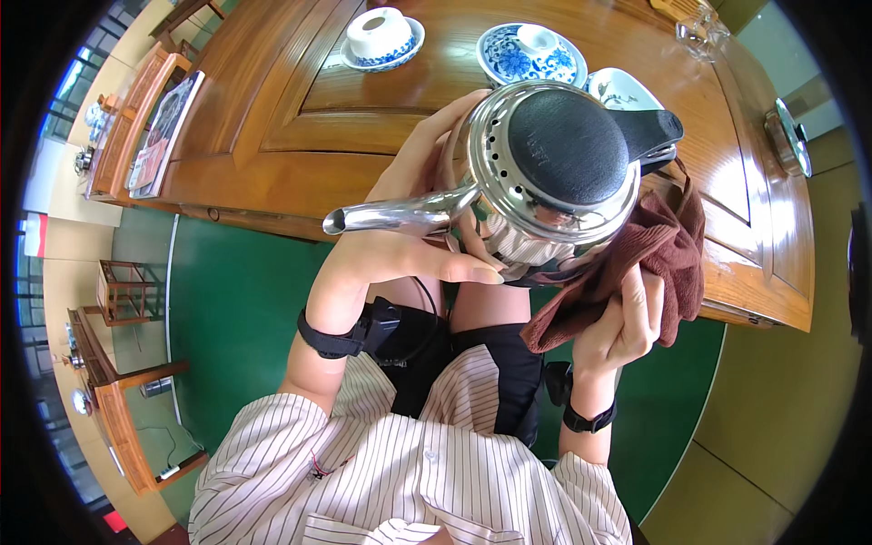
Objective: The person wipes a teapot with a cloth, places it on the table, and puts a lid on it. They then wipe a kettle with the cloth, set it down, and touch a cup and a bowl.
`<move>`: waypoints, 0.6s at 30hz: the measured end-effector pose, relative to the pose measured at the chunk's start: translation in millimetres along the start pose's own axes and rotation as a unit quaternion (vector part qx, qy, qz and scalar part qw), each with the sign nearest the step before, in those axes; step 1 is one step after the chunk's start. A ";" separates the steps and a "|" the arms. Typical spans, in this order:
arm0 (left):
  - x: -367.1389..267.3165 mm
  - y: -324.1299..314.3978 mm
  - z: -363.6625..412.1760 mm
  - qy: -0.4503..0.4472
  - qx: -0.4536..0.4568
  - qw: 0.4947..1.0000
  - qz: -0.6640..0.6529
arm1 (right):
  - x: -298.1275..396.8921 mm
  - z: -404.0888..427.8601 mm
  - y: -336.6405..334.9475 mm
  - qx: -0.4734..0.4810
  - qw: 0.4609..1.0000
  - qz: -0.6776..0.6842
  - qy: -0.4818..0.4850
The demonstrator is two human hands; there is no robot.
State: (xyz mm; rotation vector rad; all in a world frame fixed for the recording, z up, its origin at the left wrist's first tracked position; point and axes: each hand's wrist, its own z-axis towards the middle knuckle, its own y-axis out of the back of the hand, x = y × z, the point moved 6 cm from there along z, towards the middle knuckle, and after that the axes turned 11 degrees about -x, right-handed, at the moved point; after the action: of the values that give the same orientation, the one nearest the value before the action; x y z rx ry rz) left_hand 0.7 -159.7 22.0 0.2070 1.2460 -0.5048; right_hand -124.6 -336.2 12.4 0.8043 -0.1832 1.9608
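A polished steel kettle (477, 197) with a black lid top and black handle is held up in front of me, its spout towards the left. My left hand (402, 252) grips the kettle's body from the left, thumb below the spout. In my right hand (630, 320) is a bunched brown cloth (671, 255), which lies against the kettle's lower right side. Beyond the kettle on the wooden table (354, 167) stands a blue-and-white lidded bowl (514, 61), with a white porcelain vessel (620, 88) beside it. Farther left, an upturned white cup (379, 34) rests on a saucer.
Glassware (702, 34) stands at the table's far right, near a wooden tray (674, 8). A round lidded metal vessel (787, 139) is at the right edge. Magazines (167, 136) lean at the far left. Beyond the green floor are wooden furniture and a small stool (126, 293).
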 end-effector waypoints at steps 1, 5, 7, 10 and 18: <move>-1.2 -1.8 0.8 0.002 0.002 1.000 -0.006 | -0.2 -0.9 0.3 0.003 1.000 0.009 0.007; -3.5 -0.5 -3.4 0.082 -0.048 0.995 0.016 | -0.7 11.4 -1.8 0.022 0.999 0.024 0.003; -1.7 -0.5 -4.4 0.123 -0.058 0.991 -0.009 | 0.3 15.4 -2.9 0.032 0.999 0.023 0.004; -0.4 0.7 -3.0 0.069 -0.035 0.997 -0.009 | -0.6 12.6 0.1 0.021 0.999 0.032 0.017; 0.9 4.3 -0.7 0.014 0.000 1.000 0.019 | 5.0 23.6 -0.8 0.043 0.993 -0.009 0.112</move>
State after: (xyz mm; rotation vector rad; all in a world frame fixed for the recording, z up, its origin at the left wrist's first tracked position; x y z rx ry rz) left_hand 2.3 -155.9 20.5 0.2386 1.2674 -0.4704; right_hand -114.6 -342.5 33.5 0.6315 0.0425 2.0359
